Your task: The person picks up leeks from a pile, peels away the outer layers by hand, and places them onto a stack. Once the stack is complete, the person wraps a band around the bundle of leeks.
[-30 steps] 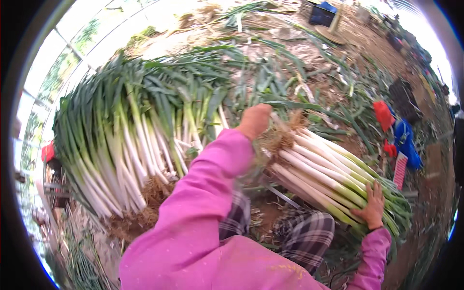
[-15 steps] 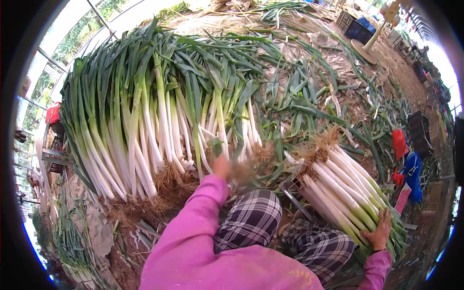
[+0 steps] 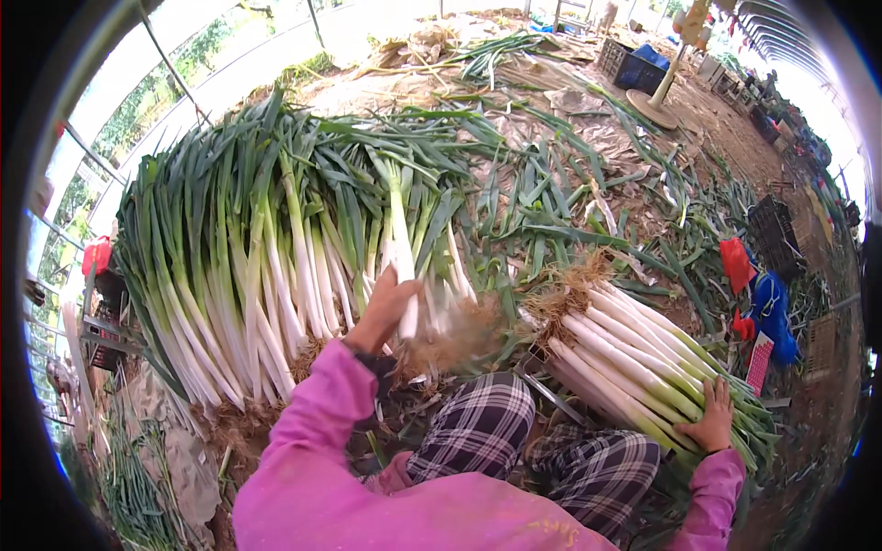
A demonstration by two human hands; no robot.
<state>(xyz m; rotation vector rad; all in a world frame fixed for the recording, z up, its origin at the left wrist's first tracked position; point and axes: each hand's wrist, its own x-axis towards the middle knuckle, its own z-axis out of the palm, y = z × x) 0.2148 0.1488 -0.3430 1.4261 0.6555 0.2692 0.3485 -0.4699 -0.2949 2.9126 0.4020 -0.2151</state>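
My left hand is closed around the white shank of a leek, whose green leaves point away from me. Its root end is smeared by motion. This leek lies at the right part of a wide row of leeks, with leaves at the far side and brown roots toward me. On the right, my right hand rests with fingers spread on the green part of a stacked bundle of leeks. The bundle's roots face away from me, and it lies on a metal-edged support beside my knees.
Loose green leaves litter the ground beyond the bundle. A dark crate and a round-based stand are at the far right. Nearer on the right are a blue bag, a red cloth and a black crate.
My left hand has shifted left and now grips a leek more plainly, its root end blurred. My right hand stays on the bundle. The whole view has tilted slightly.
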